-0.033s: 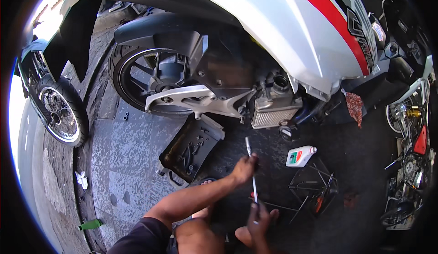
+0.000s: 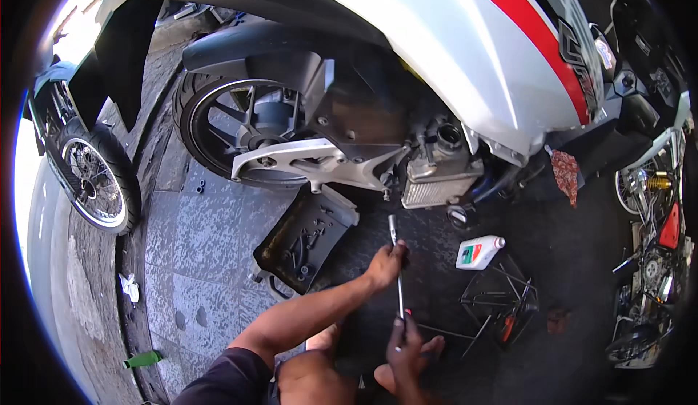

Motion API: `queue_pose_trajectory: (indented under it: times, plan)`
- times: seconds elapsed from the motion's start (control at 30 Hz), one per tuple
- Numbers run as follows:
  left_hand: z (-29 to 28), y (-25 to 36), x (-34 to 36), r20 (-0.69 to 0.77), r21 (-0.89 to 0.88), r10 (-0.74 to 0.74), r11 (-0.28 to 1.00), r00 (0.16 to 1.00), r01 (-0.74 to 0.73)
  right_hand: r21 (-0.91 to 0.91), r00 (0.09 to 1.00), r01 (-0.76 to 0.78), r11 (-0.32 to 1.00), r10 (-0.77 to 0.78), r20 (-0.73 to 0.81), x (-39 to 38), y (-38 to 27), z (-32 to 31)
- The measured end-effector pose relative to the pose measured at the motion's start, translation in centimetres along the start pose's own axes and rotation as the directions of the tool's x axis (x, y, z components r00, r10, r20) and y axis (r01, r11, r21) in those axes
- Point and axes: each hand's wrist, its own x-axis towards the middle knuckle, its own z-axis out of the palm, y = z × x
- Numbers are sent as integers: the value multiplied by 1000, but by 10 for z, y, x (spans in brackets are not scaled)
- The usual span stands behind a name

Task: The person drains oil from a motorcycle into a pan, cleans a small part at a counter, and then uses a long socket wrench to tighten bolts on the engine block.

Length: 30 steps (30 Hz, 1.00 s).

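Observation:
A long metal socket wrench (image 2: 400, 292) runs between my two hands in front of the scooter. My left hand (image 2: 385, 265) is closed round its upper shaft, just below the socket end. Lower down, my right hand (image 2: 406, 350) is closed on the other end, where its fingers hide part of the tool. The socket end points up toward the scooter's silver radiator (image 2: 441, 181) and stays apart from it. Left of my left hand lies a black tray (image 2: 336, 232) with several bolts and small parts in it.
The scooter's rear wheel (image 2: 190, 125) and white body panel (image 2: 465, 63) stand ahead. A white bottle (image 2: 476, 254) and a wire rack (image 2: 465, 299) with tools sit to the right. A black cap (image 2: 457, 217) lies below the radiator, and a green object (image 2: 142, 359) at lower left.
Both hands have shifted slightly up and left together with the socket wrench. My grip on it looks the same, and the things around have stayed put.

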Motion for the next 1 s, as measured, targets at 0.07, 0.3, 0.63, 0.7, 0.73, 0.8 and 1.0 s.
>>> queue_pose_trajectory:
  times: [0.07,0.3,0.63,0.7,0.73,0.8,1.0]
  plan:
    - [-11,2,28,-49,64,58,996,997,-55,71,999,-28,997,30,-27,20,-5,40]
    - [-24,-7,55,15,50,86,995,996,-87,-299,971,188,936,-223,-89,36,23,64]
    - [-30,-12,45,114,-95,99,992,989,-88,23,974,108,994,-101,-201,39,32,71]
    - [-35,-40,35,321,-20,68,998,945,-65,335,983,-110,936,152,-104,33,23,78]
    - [-35,-41,25,430,24,42,998,902,-58,470,962,-225,854,272,-35,35,14,80]
    - [-35,-30,-18,689,153,-310,946,655,286,856,840,-441,268,461,288,42,8,74]
    - [-34,-50,-15,557,241,-165,970,814,31,713,584,-569,-409,409,701,40,1,67]
